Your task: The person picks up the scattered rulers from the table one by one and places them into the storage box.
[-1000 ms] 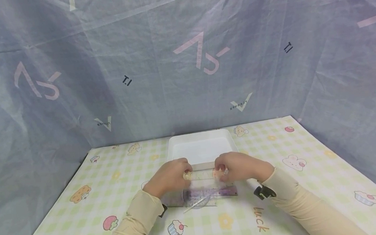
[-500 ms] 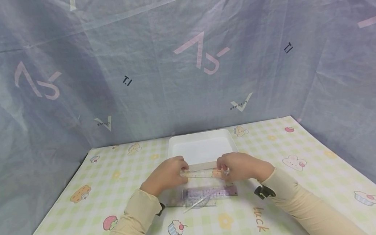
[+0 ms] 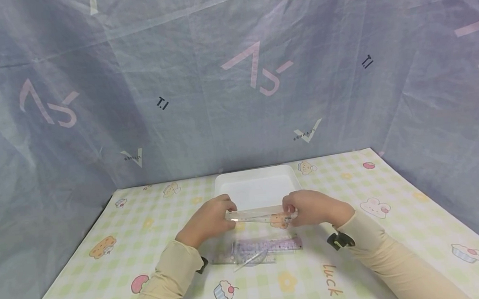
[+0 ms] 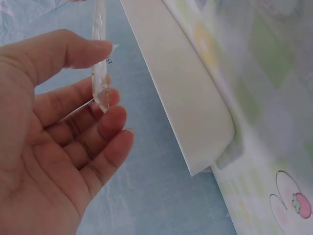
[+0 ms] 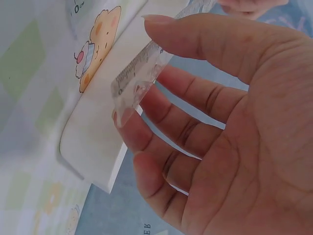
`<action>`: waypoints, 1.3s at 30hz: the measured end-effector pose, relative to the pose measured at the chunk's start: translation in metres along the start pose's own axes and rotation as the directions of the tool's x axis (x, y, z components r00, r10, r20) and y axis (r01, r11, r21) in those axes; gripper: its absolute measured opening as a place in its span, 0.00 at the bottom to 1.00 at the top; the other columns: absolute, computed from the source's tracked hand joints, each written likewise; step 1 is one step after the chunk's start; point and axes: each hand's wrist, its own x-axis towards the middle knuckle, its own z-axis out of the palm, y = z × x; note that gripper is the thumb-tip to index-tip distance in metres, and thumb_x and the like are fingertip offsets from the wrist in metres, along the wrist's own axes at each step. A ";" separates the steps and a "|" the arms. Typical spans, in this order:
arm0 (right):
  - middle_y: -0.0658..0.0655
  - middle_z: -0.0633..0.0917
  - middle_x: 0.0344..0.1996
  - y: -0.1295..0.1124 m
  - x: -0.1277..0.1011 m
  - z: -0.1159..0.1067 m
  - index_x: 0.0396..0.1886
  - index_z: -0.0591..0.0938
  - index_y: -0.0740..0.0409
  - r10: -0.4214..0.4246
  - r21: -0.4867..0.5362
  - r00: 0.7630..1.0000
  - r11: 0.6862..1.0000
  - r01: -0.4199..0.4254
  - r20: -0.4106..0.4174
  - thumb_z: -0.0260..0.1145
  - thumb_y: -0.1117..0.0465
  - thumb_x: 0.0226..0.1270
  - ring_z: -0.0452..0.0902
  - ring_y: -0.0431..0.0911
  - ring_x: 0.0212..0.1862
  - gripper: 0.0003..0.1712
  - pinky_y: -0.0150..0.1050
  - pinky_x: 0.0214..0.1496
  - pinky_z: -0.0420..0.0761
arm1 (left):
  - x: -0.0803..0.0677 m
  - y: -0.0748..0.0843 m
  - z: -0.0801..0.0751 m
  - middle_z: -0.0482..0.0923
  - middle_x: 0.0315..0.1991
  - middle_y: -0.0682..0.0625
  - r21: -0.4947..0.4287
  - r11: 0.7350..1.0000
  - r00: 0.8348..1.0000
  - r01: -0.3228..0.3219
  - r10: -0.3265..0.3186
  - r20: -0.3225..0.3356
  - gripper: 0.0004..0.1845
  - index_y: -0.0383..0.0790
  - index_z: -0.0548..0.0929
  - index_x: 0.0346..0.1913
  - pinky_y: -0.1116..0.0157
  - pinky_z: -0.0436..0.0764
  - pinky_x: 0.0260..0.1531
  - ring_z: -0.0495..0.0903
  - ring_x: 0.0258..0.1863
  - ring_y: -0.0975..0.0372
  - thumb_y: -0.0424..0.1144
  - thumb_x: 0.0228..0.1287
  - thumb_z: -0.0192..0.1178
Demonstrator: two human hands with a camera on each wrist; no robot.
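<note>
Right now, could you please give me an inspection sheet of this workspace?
Surface: table under a checked cloth with cartoon prints.
Job's things: clear ruler held level at the near rim of the white tray.
Clutter: purple ruler and a clear protractor lying flat, near side.
Grippers: left hand and right hand each pinch one end of the clear ruler.
Cables: nothing seen.
Surroundings: grey-blue printed fabric backdrop on three sides.

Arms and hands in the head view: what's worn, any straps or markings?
Both arms wear plain beige long sleeves: left sleeve, right sleeve. A black strap with a buckle sits at each wrist, the right strap plain to see, the left strap mostly hidden. The left hand and right hand are bare: no gloves or rings visible.
</note>
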 end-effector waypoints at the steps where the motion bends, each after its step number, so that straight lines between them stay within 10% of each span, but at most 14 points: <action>1: 0.45 0.80 0.33 0.000 0.000 0.000 0.39 0.83 0.52 0.004 -0.002 1.000 1.000 -0.004 -0.001 0.76 0.59 0.53 0.74 0.41 0.35 0.14 0.42 0.42 0.76 | 0.000 0.000 0.000 0.79 0.42 0.52 -0.007 1.000 1.000 0.002 -0.002 -0.003 0.14 0.36 0.87 0.46 0.60 0.81 0.45 0.78 0.38 0.62 0.34 0.55 0.67; 17: 0.48 0.80 0.34 0.007 0.000 0.001 0.41 0.82 0.54 0.026 -0.007 0.998 1.000 -0.027 -0.056 0.76 0.61 0.54 0.74 0.43 0.37 0.16 0.43 0.44 0.77 | -0.001 -0.012 0.001 0.78 0.46 0.48 -0.074 0.996 0.999 0.046 -0.046 0.001 0.14 0.35 0.84 0.51 0.61 0.80 0.41 0.78 0.39 0.60 0.35 0.63 0.67; 39: 0.54 0.84 0.39 0.014 0.007 0.003 0.43 0.84 0.60 0.012 0.096 0.964 0.995 0.014 -0.265 0.75 0.66 0.57 0.78 0.43 0.35 0.14 0.41 0.42 0.79 | 0.002 -0.013 0.008 0.76 0.48 0.50 0.004 0.999 0.948 0.051 -0.047 -0.314 0.10 0.35 0.86 0.45 0.62 0.81 0.43 0.78 0.40 0.61 0.32 0.61 0.67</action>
